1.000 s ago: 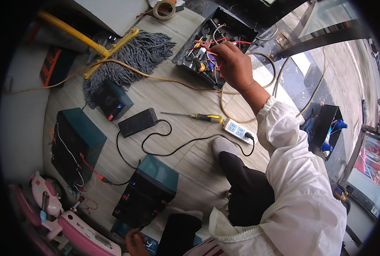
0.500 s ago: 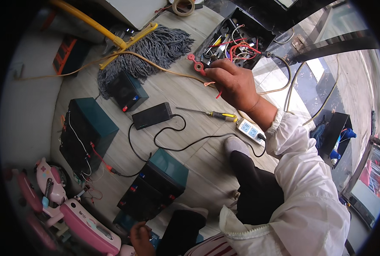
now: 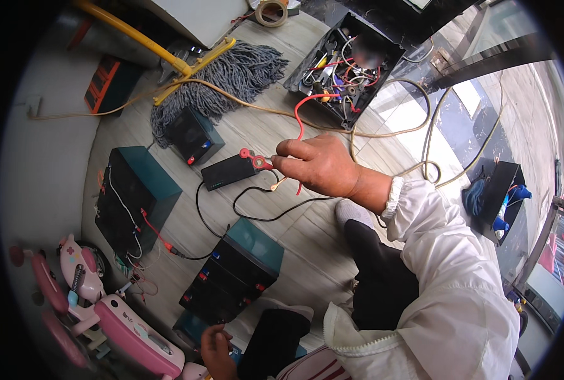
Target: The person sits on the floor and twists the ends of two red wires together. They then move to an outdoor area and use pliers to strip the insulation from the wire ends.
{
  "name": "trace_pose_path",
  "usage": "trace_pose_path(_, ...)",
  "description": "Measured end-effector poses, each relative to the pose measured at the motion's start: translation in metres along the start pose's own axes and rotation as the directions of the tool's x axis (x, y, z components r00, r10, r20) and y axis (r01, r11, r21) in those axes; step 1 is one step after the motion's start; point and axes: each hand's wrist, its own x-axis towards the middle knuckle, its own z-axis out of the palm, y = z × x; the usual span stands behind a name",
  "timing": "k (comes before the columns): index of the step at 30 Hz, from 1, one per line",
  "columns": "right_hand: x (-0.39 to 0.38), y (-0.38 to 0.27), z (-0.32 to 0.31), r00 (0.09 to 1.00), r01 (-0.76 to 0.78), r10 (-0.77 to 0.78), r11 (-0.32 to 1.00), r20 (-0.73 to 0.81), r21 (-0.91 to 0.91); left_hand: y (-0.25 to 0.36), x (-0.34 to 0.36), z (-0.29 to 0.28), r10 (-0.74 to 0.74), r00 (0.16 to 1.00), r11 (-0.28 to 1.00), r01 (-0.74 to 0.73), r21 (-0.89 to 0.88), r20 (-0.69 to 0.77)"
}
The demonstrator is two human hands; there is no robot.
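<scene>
The right hand (image 3: 323,163) pinches a red wire (image 3: 297,114); whether the left hand (image 3: 217,352), apart near the batteries (image 3: 254,246), grips anything is unclear. The wire's ends best stay off the terminals (image 3: 259,287).

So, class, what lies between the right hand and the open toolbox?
In the head view, a red wire curves from the right hand toward the toolbox, and a tan cord crosses the floor between them.
</scene>
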Motion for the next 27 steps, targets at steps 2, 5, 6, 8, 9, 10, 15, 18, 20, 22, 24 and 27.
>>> trace_pose_path(2,-0.001,-0.003,0.0,1.0,-0.009,0.008,0.999,0.026,0.035,-0.002,0.0,0.0,-0.009,1.0,1.0,0.009,0.004,-0.006)
trace_pose_path(5,-0.004,-0.002,0.005,0.999,0.018,-0.018,1.0,0.048,0.006,-0.006,0.002,-0.003,-0.016,1.0,1.0,0.016,0.0,-0.002)
trace_pose_path(6,-0.005,-0.001,0.006,0.998,0.026,-0.025,1.0,0.06,-0.011,-0.006,0.003,-0.003,-0.02,1.0,1.0,0.02,-0.011,0.001)
trace_pose_path(8,-0.005,0.0,0.008,0.996,0.042,-0.04,0.999,0.075,-0.028,-0.012,0.005,-0.008,-0.025,0.999,0.999,0.026,-0.026,0.029)
trace_pose_path(9,-0.006,0.0,0.009,0.995,0.051,-0.048,0.998,0.082,-0.033,-0.017,0.006,-0.012,-0.028,0.998,0.999,0.03,-0.03,0.051)
trace_pose_path(10,-0.006,0.001,0.01,0.995,0.052,-0.049,0.998,0.088,-0.028,-0.022,0.007,-0.015,-0.03,0.997,0.999,0.033,-0.033,0.073)
trace_pose_path(15,-0.008,0.002,0.011,0.991,0.043,-0.041,0.999,0.127,-0.011,-0.028,0.009,-0.016,-0.031,0.997,0.998,0.034,-0.052,0.073)
trace_pose_path(18,-0.011,0.004,0.013,0.988,0.027,-0.025,0.999,0.15,-0.016,-0.024,0.008,-0.014,-0.044,0.997,0.998,0.047,-0.036,0.07)
trace_pose_path(20,-0.012,0.004,0.012,0.987,0.025,-0.025,1.0,0.157,-0.002,-0.024,0.007,-0.013,-0.051,0.996,0.998,0.053,-0.037,0.07)
trace_pose_path(22,-0.011,0.001,0.012,0.987,-0.039,0.025,0.996,0.158,0.083,-0.025,0.005,-0.014,-0.06,0.996,0.997,0.063,-0.05,0.065)
trace_pose_path(24,-0.008,-0.008,0.012,0.978,-0.158,0.118,0.958,0.17,0.24,-0.016,0.003,-0.007,-0.007,0.998,0.999,0.009,-0.044,0.055)
trace_pose_path(27,0.007,-0.034,0.011,0.745,-0.597,0.443,0.113,0.498,0.794,-0.002,0.011,0.0,0.037,0.998,0.998,-0.034,-0.062,0.044)
